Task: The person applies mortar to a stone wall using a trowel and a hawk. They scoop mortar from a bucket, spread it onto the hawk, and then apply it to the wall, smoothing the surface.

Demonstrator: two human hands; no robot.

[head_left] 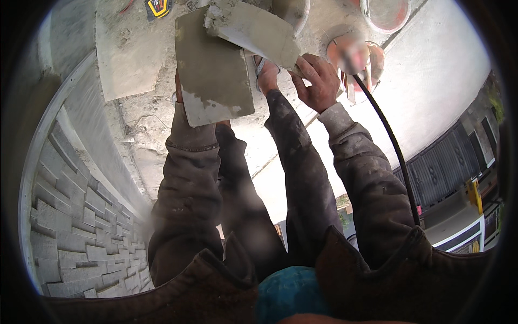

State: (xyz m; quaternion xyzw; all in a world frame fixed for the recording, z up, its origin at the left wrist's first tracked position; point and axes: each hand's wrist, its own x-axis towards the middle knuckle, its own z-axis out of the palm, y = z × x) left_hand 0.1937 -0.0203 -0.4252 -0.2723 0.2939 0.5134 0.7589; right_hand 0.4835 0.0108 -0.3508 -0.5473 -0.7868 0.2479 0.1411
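Trowel (259, 36) in right hand (319, 86), mortar-smeared board (213, 70), yellow-black object (159, 7), markings unreadable

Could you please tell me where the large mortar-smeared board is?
In the head view, the large board is left of centre near the top, overlapping the left cuff, partly behind the smaller plate.

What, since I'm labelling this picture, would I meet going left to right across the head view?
Grey block-patterned wall, mortar-smeared rectangular board, right hand, black cable, dark ribbed panel.
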